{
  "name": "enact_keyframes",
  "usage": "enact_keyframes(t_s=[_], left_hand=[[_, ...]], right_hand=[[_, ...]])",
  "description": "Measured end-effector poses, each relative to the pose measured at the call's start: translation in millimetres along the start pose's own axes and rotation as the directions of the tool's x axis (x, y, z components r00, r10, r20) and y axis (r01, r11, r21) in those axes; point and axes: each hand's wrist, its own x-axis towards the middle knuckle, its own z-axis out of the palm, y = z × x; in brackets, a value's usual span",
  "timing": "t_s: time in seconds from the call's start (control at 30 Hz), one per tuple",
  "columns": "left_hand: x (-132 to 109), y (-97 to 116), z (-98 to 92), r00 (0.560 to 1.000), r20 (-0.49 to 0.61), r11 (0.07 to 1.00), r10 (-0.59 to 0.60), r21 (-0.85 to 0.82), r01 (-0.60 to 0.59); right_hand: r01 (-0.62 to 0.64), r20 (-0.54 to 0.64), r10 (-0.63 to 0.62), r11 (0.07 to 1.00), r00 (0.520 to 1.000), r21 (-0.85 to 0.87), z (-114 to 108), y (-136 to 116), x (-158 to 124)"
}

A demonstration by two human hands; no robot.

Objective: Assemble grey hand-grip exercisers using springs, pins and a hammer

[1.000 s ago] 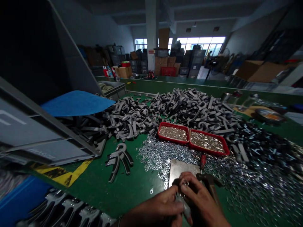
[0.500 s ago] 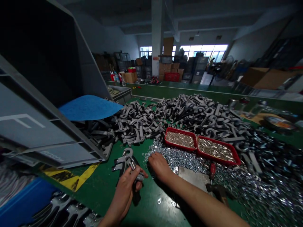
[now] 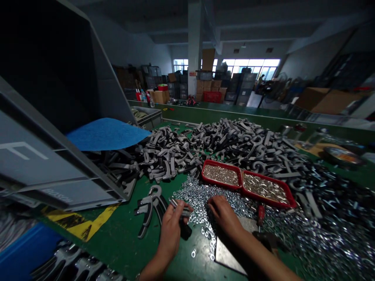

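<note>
My left hand [image 3: 172,224] is closed around a grey and black handle part, with a metal spring [image 3: 173,202] showing by the thumb. On the green table just left of it lie grey and black handle pieces [image 3: 149,208]. My right hand [image 3: 224,212] rests at the loose metal washers [image 3: 199,195], above the metal plate [image 3: 231,253]; its fingers curl down, and whatever they hold is hidden. Behind it stand two joined red trays, one with tiny metal bits [image 3: 221,174], the other with small pins [image 3: 265,189].
A big grey crate [image 3: 58,171] with a blue sheet [image 3: 108,134] stands tilted at left. Piled handle parts [image 3: 234,136] span the table's middle. A red-handled tool [image 3: 261,214] and a hammer [image 3: 268,238] lie at right. Finished-looking metal parts [image 3: 73,261] sit lower left.
My left hand has moved right with the part, away from the handle pieces on the table. My right hand has moved right across the washers, and several washers now lie scattered nearer the plate.
</note>
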Motion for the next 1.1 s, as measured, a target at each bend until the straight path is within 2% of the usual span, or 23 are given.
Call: enact_keyframes(t_s=[0.07,0.13,0.23,0.33,0.47,0.67,0.77,0.9,1.1], left_hand=[[1.6,4.6,4.5,0.999,-0.043,0.995,0.020,-0.101,-0.024],[3.3,15.2,4.8,0.993,-0.091,0.987,0.078,-0.135,-0.090],[2.2,35.9,-4.2,0.977,-0.143,0.979,0.158,-0.106,-0.174],[-4.8,47.8,-19.5,0.975,-0.161,0.986,0.152,-0.049,-0.162],[-13.0,39.9,-31.5,0.986,-0.145,0.997,0.077,-0.002,-0.078],[-10.8,21.4,-21.6,0.999,-0.052,0.999,-0.005,0.046,0.008],[-10.2,20.4,-20.5,1.000,-0.026,0.991,0.012,0.131,-0.008],[-10.6,18.6,-26.8,0.999,-0.040,0.988,0.009,0.153,-0.003],[-10.6,14.3,-23.8,0.999,-0.053,0.981,0.001,0.191,0.009]], right_hand=[[0.059,0.041,-0.059,0.998,0.997,0.014,7.1,-6.6,1.0],[0.118,0.070,-0.119,0.993,0.990,0.017,18.8,-18.6,14.0],[0.157,0.079,-0.157,0.988,0.985,0.001,33.5,-36.3,40.0],[0.168,0.091,-0.165,0.985,0.982,-0.028,39.6,-47.8,52.9],[0.184,0.143,-0.169,0.978,0.975,-0.099,42.8,-58.1,51.7],[0.205,0.220,-0.158,0.957,0.963,-0.207,48.9,-67.0,51.2],[0.201,0.230,-0.147,0.951,0.962,-0.234,46.2,-60.4,46.4],[0.184,0.219,-0.127,0.947,0.967,-0.264,37.1,-46.0,41.6],[0.236,0.225,-0.182,0.942,0.957,-0.240,27.1,-41.1,42.5]])
